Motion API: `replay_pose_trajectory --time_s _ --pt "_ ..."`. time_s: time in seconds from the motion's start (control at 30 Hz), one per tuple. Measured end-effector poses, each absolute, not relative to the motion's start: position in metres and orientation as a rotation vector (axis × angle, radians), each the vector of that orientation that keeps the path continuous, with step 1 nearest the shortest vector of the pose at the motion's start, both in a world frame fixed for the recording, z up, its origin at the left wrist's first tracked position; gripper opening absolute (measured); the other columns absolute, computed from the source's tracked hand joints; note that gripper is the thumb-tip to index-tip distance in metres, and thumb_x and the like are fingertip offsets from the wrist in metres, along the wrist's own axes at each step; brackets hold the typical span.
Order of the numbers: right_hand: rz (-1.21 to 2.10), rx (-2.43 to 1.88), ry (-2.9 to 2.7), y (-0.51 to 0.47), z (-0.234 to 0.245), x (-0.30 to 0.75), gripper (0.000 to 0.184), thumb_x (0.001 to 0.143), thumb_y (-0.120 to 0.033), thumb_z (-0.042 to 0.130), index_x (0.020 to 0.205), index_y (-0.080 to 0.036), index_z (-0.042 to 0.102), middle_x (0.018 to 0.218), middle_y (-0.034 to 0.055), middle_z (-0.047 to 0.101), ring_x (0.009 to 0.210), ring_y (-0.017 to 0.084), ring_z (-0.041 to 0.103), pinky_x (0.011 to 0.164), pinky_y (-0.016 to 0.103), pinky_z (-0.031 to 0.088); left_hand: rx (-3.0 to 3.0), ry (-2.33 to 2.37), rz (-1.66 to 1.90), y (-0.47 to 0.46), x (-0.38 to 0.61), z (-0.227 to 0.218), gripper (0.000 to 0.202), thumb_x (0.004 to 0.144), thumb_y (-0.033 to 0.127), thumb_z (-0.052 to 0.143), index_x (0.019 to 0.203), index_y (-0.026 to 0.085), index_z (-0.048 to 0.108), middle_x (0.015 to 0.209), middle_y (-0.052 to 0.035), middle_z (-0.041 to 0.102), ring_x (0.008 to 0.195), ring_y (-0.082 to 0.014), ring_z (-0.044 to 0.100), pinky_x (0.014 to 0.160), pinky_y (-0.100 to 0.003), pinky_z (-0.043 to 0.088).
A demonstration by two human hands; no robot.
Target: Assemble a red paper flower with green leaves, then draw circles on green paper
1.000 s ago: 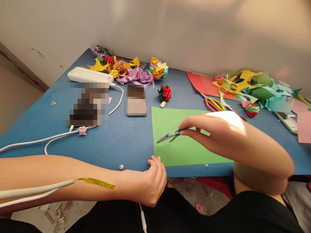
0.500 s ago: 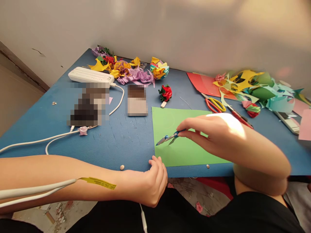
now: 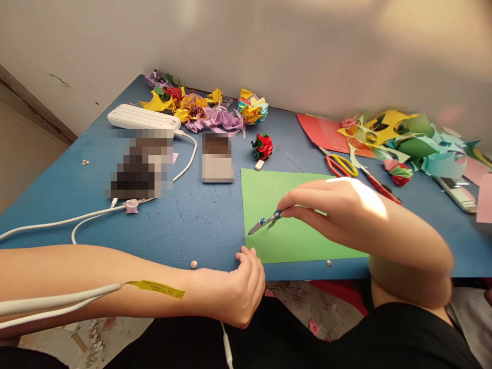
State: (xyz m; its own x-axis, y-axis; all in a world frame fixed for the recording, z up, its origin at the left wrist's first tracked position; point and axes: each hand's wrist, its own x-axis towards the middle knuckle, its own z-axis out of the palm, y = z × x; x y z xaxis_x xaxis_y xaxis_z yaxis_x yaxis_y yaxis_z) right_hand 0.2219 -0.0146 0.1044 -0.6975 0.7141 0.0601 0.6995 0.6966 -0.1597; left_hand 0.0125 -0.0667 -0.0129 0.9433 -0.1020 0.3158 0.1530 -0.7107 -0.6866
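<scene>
My right hand (image 3: 319, 205) pinches the top of a drawing compass (image 3: 273, 217) fitted with a blue and white pen. The compass stands tilted over a green sheet of paper (image 3: 303, 238), its pen tip near the left edge. On the sheet's upper left shows a faint curved line. At the near left corner, the curled fingers of my left hand (image 3: 246, 284) press the paper to the table edge; its thumb is hidden. A white eraser (image 3: 259, 164) and a red and green paper flower (image 3: 263, 147) sit just beyond the sheet.
Scissors (image 3: 340, 164) and a red-handled tool (image 3: 380, 187) lie behind my right hand. Colourful paper scraps (image 3: 415, 138) fill the back right. Crumpled paper flowers (image 3: 194, 107), a white power bank (image 3: 142, 119) and cables (image 3: 49, 224) are on the blue table's (image 3: 215, 225) left side.
The compass's pen tip has shifted slightly down and right along the sheet's left edge, and my right hand has turned a little. My left hand stays in place.
</scene>
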Motion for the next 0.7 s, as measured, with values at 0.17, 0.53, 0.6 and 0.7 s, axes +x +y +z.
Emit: replay_pose_trajectory --time_s 0.17,0.53,0.6,0.7 --pt "0.377 -1.028 -2.857 -0.016 0.108 0.224 0.016 0.091 -0.021 0.043 0.093 -0.023 0.059 0.083 -0.0007 0.065 0.07 0.01 0.057 0.062 0.021 0.04 -2.28 0.115 -0.591 -0.062 0.008 -0.01 0.034 0.091 0.03 0.041 0.078 0.013 0.067 0.071 -0.0073 0.068 0.063 -0.0208 0.065 0.05 -0.033 0.048" --pt "0.166 -1.174 -2.771 -0.005 0.101 0.209 0.014 0.088 -0.019 0.044 0.084 -0.019 0.058 0.072 0.0004 0.062 0.062 0.011 0.052 0.055 0.023 0.033 -2.302 0.31 -0.535 -0.051 0.006 0.002 0.03 0.091 0.026 0.043 0.083 0.01 0.067 0.071 -0.0071 0.067 0.06 -0.0181 0.064 0.048 -0.03 0.045" --pt "0.107 -1.249 -2.762 -0.003 0.102 0.211 0.014 0.089 -0.021 0.044 0.083 -0.019 0.057 0.071 0.0004 0.061 0.061 0.011 0.051 0.054 0.023 0.032 -2.301 0.312 -0.54 -0.052 0.006 0.001 0.03 0.091 0.026 0.043 0.083 0.01 0.067 0.071 -0.0074 0.067 0.059 -0.0186 0.064 0.048 -0.03 0.045" --pt "0.059 -1.318 -2.791 -0.003 0.105 0.214 0.015 0.09 -0.023 0.044 0.082 -0.019 0.056 0.07 -0.0004 0.059 0.059 0.01 0.05 0.053 0.023 0.03 -2.295 0.316 -0.542 -0.052 0.006 0.0 0.03 0.091 0.026 0.043 0.082 0.01 0.067 0.071 -0.0076 0.066 0.059 -0.0191 0.064 0.047 -0.031 0.044"
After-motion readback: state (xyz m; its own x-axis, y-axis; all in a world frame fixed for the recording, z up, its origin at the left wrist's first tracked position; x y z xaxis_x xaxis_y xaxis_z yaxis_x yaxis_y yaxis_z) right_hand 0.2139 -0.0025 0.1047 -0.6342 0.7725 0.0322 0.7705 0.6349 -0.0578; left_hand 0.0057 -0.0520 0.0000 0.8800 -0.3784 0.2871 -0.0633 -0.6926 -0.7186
